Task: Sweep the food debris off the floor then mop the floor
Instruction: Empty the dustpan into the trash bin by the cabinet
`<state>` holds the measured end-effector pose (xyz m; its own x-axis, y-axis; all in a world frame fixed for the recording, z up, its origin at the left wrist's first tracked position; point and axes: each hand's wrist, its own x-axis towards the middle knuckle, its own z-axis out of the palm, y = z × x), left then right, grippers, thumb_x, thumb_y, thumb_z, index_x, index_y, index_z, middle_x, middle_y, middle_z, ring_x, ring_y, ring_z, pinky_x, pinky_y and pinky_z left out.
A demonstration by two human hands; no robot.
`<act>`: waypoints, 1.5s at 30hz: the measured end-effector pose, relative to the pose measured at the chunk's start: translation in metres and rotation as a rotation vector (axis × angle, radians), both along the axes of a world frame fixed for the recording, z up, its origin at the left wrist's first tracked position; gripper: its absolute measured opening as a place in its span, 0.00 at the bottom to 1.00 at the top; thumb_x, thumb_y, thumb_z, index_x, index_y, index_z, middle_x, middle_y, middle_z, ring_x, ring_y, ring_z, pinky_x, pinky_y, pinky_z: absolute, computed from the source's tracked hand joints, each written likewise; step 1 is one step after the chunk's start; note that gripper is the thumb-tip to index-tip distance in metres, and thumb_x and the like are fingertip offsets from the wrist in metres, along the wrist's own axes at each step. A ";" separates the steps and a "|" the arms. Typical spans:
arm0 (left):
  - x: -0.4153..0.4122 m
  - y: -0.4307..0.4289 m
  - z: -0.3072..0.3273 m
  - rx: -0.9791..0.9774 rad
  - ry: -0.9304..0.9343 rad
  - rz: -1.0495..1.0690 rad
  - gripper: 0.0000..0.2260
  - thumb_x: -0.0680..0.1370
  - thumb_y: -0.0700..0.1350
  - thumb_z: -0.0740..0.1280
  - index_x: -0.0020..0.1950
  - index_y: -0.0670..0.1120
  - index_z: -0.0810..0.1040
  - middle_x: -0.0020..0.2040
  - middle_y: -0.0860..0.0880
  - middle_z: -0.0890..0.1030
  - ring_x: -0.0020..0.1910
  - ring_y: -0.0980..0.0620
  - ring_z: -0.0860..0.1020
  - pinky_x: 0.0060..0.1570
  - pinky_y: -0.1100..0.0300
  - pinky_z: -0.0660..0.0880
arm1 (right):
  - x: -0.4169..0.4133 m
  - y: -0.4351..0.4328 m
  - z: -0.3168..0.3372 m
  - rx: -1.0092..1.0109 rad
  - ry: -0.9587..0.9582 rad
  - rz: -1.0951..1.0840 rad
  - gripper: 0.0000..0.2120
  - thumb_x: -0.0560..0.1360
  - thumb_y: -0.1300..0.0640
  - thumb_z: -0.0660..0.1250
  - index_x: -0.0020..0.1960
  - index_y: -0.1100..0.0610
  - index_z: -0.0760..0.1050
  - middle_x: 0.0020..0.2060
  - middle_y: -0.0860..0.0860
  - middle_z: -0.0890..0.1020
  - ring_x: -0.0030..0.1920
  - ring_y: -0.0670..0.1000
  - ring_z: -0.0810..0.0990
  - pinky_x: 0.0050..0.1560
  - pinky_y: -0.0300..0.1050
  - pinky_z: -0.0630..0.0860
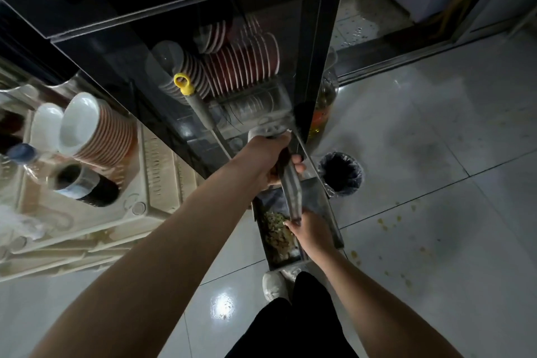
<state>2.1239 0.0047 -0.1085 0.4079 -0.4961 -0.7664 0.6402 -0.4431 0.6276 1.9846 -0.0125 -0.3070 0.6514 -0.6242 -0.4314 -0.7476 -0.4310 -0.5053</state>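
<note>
We look down at our two arms in the middle of the frame. Our left hand (268, 158) sits higher in the picture, with its fingers and thumb wrapped tight round the top of a long gray handle (290, 192). Our right hand (312, 234) sits lower and holds the bottom end of that handle. We see only the back of this hand, so we cannot tell how its fingers close. The handle runs up and down the frame and leans a little to the left at the top. It goes down to the dustpan (321, 197), which sits just above our shoe. Inside the pan is a pile of food debris (277, 237), just left of the right hand. The bin (360, 174), lined with a dark bag, stands just beside the pan at its upper right corner. So the bin is up and to the right of the pan, and we think the pan must swing that way to be tipped out. The right hand is nearer the pan, and the left hand is about level with the bin. More crumbs (390, 221) lie on the shiny floor (436, 154) at the right, so we think the sweeping is not done yet. A stick with a yellow loop (183, 84) leans on the dark cabinet (174, 38) above.
</note>
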 end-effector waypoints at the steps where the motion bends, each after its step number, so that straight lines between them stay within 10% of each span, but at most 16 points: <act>1: -0.003 -0.003 -0.001 -0.004 -0.005 -0.017 0.06 0.81 0.47 0.60 0.48 0.45 0.71 0.22 0.48 0.75 0.24 0.49 0.76 0.27 0.60 0.76 | -0.004 -0.004 0.000 -0.017 0.005 -0.002 0.15 0.76 0.46 0.65 0.47 0.58 0.76 0.26 0.42 0.68 0.25 0.39 0.65 0.24 0.32 0.57; 5: -0.015 -0.011 -0.006 -0.054 -0.075 -0.095 0.05 0.77 0.39 0.66 0.42 0.42 0.74 0.24 0.48 0.74 0.27 0.50 0.75 0.35 0.57 0.76 | -0.017 -0.021 0.006 -0.096 0.030 0.015 0.18 0.76 0.47 0.65 0.31 0.50 0.64 0.24 0.41 0.66 0.22 0.37 0.62 0.18 0.31 0.59; 12: -0.026 -0.031 -0.015 -0.058 -0.170 -0.123 0.04 0.75 0.36 0.68 0.43 0.38 0.74 0.29 0.46 0.76 0.22 0.54 0.76 0.29 0.63 0.76 | -0.034 -0.055 0.014 -0.182 0.089 0.013 0.13 0.78 0.49 0.63 0.50 0.58 0.77 0.35 0.47 0.78 0.31 0.43 0.73 0.28 0.29 0.63; 17: -0.033 -0.055 -0.033 0.090 -0.366 -0.232 0.19 0.72 0.45 0.72 0.58 0.37 0.74 0.49 0.39 0.81 0.44 0.46 0.81 0.45 0.54 0.79 | -0.043 -0.091 0.014 -0.208 0.120 -0.026 0.13 0.78 0.49 0.62 0.51 0.59 0.77 0.41 0.51 0.83 0.40 0.48 0.81 0.36 0.36 0.74; 22: -0.053 -0.073 -0.052 0.224 -0.546 -0.303 0.17 0.70 0.48 0.70 0.51 0.45 0.66 0.38 0.52 0.73 0.34 0.57 0.73 0.26 0.65 0.67 | -0.058 -0.125 0.003 -0.254 0.201 -0.008 0.13 0.78 0.50 0.62 0.54 0.58 0.77 0.43 0.52 0.82 0.43 0.49 0.81 0.37 0.35 0.70; 45: -0.044 -0.140 -0.176 0.135 -0.317 0.064 0.19 0.65 0.52 0.69 0.49 0.47 0.67 0.45 0.41 0.82 0.45 0.41 0.83 0.48 0.42 0.79 | -0.020 -0.276 -0.071 -0.291 0.336 0.353 0.09 0.77 0.63 0.60 0.53 0.61 0.76 0.47 0.55 0.82 0.49 0.55 0.80 0.43 0.44 0.74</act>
